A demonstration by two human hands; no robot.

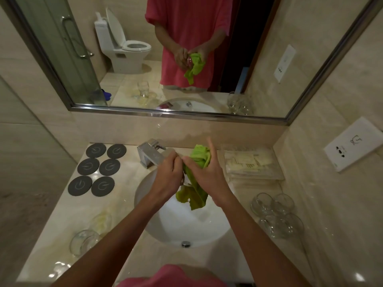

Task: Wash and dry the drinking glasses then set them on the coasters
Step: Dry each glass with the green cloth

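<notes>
We see left hand (169, 175) gripping glass (183, 180) (mostly hidden); right hand (204, 171) pinching green cloth (195, 183), index finger straight, over sink (207, 230).

Six round dark coasters (96, 169) lay in two columns of three at the upper left of the counter. Four clear glasses (276, 215) stood clustered at the right of the frame, and one more glass (83, 242) stood alone at the lower left. Two hands were in view, the left hand (169, 176) and the right hand (208, 175), with one green cloth (196, 177) between them. There was one basin (207, 228), one tap (150, 153), one clear tray (251, 162) and one wall socket plate (355, 143).
</notes>
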